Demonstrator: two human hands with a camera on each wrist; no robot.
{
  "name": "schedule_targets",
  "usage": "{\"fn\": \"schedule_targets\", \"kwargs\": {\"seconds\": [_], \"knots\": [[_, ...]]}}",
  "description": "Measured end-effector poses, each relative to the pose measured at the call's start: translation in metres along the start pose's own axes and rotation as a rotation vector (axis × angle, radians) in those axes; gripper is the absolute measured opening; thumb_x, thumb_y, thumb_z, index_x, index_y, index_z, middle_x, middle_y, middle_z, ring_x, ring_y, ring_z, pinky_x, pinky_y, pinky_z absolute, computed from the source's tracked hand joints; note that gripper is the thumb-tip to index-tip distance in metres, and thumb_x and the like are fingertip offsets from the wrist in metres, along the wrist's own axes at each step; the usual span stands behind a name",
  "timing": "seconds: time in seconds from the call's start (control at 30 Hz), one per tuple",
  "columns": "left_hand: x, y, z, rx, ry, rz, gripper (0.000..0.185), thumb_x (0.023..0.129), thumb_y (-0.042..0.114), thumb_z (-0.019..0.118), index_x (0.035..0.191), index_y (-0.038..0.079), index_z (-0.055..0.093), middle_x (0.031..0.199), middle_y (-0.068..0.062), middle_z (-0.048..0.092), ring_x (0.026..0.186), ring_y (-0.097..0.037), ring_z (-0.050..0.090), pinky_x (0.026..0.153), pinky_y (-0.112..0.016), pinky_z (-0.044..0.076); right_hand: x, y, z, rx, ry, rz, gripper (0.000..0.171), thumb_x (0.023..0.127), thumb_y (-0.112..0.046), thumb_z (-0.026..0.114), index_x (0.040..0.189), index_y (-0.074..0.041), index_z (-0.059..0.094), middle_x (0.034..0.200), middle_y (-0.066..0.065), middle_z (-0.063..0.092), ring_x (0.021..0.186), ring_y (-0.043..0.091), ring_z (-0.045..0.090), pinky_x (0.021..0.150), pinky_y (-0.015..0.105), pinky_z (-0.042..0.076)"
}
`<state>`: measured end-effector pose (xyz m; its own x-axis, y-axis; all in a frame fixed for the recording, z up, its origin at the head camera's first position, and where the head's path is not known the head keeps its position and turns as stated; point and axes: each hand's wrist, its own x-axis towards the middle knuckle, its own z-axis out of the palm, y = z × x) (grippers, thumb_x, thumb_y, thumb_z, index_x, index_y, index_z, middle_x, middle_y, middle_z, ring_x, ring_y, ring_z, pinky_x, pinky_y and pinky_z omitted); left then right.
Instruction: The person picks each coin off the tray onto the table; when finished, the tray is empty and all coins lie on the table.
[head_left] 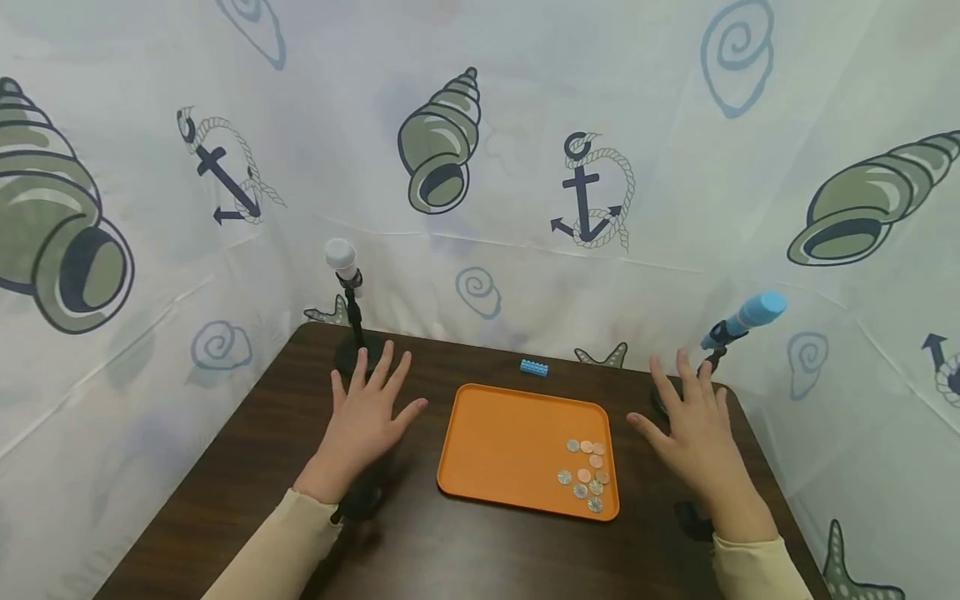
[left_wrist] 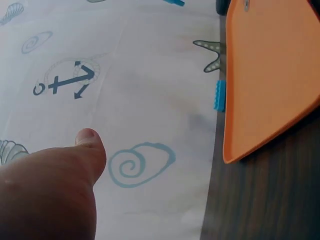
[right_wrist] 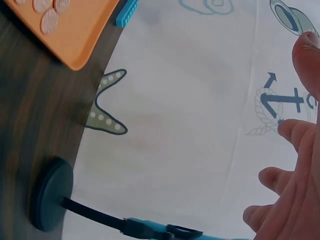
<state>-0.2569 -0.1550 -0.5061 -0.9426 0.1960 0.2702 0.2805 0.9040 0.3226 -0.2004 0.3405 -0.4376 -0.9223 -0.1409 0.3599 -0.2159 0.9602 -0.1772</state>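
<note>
Both hands are raised with spread fingers and hold nothing. My left hand (head_left: 365, 429) is to the left of an orange tray (head_left: 510, 450), and its thumb shows in the left wrist view. To the right of the tray is my right hand (head_left: 693, 429), its fingers partly seen at the edge of the right wrist view. Several coins (head_left: 584, 476), some silver and some copper-coloured, lie in the tray's right part. Behind the tray, a small blue toy brick (head_left: 534, 367) sits by the table's far edge.
A black stand with a white top (head_left: 341, 255) stands at the back left of the dark wooden table (head_left: 442, 550). Another stand with a light-blue tube (head_left: 757, 310) is at the back right. A white curtain (head_left: 517, 108) printed with shells and anchors hangs around the table.
</note>
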Motion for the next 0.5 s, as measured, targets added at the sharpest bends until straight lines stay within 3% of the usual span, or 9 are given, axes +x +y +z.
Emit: {"fn": "schedule_targets", "kwargs": {"seconds": [0.27, 0.5], "knots": [[-0.006, -0.005, 0.017, -0.081, -0.002, -0.049, 0.09, 0.107, 0.077, 0.041, 0.177, 0.025, 0.02, 0.186, -0.007, 0.007, 0.171, -0.047, 0.002, 0.13, -0.082, 0.002, -0.008, -0.01, 0.025, 0.115, 0.019, -0.026, 0.096, 0.1, -0.052, 0.076, 0.176, -0.02, 0.027, 0.178, 0.033, 0.017, 0.162, 0.067, 0.002, 0.122, 0.091, 0.007], [-0.002, 0.005, 0.041, -0.206, -0.038, -0.051, 0.088, 0.109, 0.075, 0.037, 0.176, 0.019, 0.023, 0.185, -0.009, 0.013, 0.171, -0.044, 0.008, 0.134, -0.076, 0.006, -0.011, -0.01, 0.035, 0.177, 0.035, -0.033, 0.093, 0.1, -0.039, 0.079, 0.175, -0.019, 0.027, 0.179, 0.032, 0.017, 0.163, 0.065, 0.003, 0.127, 0.085, 0.006]]}}
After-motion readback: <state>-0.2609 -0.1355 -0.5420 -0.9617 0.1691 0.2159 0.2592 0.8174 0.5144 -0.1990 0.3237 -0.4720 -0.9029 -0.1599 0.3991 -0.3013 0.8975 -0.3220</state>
